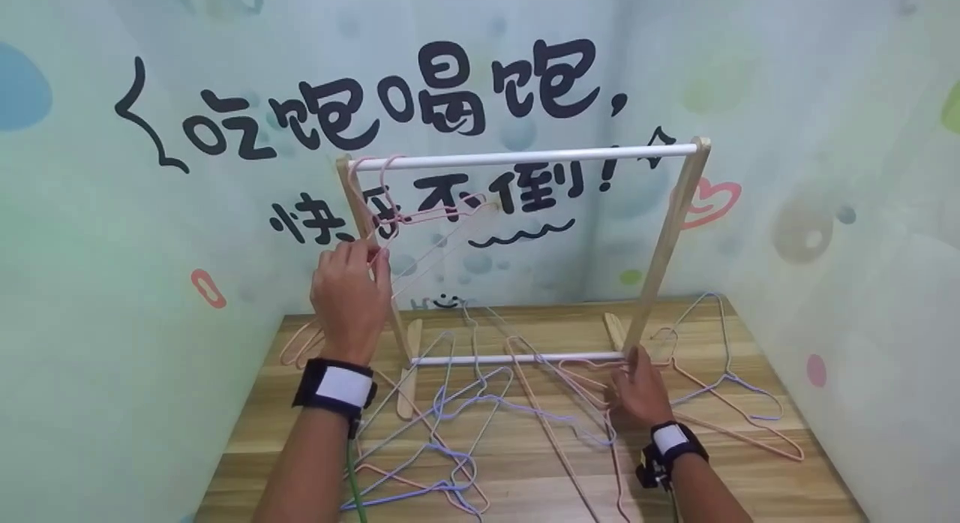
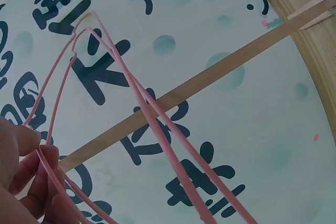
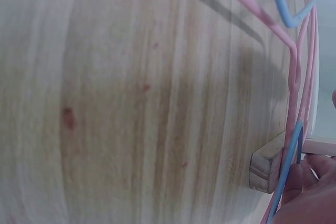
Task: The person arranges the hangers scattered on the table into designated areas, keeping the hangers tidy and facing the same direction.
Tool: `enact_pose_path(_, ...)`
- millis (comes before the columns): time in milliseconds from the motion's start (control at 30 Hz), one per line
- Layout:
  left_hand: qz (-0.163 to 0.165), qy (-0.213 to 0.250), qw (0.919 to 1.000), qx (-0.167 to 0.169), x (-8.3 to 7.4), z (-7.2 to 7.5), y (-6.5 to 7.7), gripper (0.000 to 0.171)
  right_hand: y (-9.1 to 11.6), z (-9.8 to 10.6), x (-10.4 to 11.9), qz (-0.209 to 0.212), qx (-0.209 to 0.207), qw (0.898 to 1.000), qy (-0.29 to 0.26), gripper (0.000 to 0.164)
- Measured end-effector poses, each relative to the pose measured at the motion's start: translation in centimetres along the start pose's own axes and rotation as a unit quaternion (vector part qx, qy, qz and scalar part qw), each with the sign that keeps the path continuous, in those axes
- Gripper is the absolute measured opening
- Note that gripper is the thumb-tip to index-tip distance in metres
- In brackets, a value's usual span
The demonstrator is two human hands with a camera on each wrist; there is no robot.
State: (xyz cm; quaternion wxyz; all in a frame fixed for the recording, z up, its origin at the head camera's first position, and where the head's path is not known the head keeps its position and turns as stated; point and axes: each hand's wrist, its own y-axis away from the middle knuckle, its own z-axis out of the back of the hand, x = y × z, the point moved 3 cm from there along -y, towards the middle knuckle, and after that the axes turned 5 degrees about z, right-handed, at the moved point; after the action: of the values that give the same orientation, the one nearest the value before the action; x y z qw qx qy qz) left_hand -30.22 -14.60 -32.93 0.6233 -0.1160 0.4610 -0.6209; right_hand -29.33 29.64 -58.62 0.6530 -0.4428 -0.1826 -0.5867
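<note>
A small rack with wooden posts and a white top rod (image 1: 525, 158) stands on the table. Two pink hangers (image 1: 439, 214) hang by their hooks at the rod's left end. My left hand (image 1: 349, 290) pinches the pink hanger wire beside the left post; in the left wrist view, two pink wire loops (image 2: 152, 109) run side by side from the fingers (image 2: 48, 156). My right hand (image 1: 641, 388) grips the low end of the right post (image 1: 664, 253). Pink and blue wires (image 3: 294, 150) pass close by its fingers, which are partly hidden in the right wrist view.
Several blue and pink wire hangers (image 1: 517, 407) lie tangled across the wooden table (image 1: 525, 463), before and beneath the rack. More hangers (image 1: 739, 388) lie at the right. A lower white rod (image 1: 555, 357) joins the posts. Printed walls (image 1: 135, 230) enclose the table.
</note>
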Motion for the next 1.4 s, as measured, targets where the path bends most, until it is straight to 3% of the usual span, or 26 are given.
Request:
enact_pose_path(300,-0.010,-0.008,0.9999,0.001,0.4,-0.1,0.4,0.025,0.0,0.2,0.7,-0.042,0.023,0.999,0.014,0.059)
enact_pose_path(467,-0.012,-0.012,0.9999,-0.001,0.8,0.0,0.9,0.025,0.2,-0.1,0.7,-0.034,0.020,0.999,0.014,0.053)
enact_pose_path(567,-0.014,-0.010,0.9998,-0.008,1.0,0.1,1.3,0.025,-0.1,-0.7,-1.5,-0.020,0.011,1.000,0.017,0.052)
enact_pose_path(700,-0.023,-0.007,0.9993,-0.028,0.7,0.7,1.7,0.027,0.0,-0.8,-2.3,-0.003,0.001,1.000,0.009,0.056)
enact_pose_path(833,-0.040,0.004,0.9981,-0.048,-0.3,1.5,2.8,0.028,0.3,-0.3,-0.7,0.001,0.000,1.000,0.003,0.058)
enact_pose_path(967,-0.066,0.030,0.9962,-0.048,-1.2,1.9,4.7,0.025,0.2,-0.2,-0.4,-0.005,0.011,1.000,0.004,0.057)
enact_pose_path(1100,-0.078,0.057,0.9948,-0.031,-1.3,1.2,7.5,0.024,0.0,0.2,0.0,-0.024,0.029,0.999,0.011,0.055)
enact_pose_path(1267,-0.063,0.075,0.9952,0.010,0.3,-0.6,11.8,0.025,0.1,0.2,0.2,-0.039,0.030,0.999,0.021,0.052)
enact_pose_path(1400,-0.041,0.055,0.9964,0.049,2.5,-2.4,15.3,0.023,0.3,-0.5,0.2,-0.029,0.017,0.999,0.012,0.052)
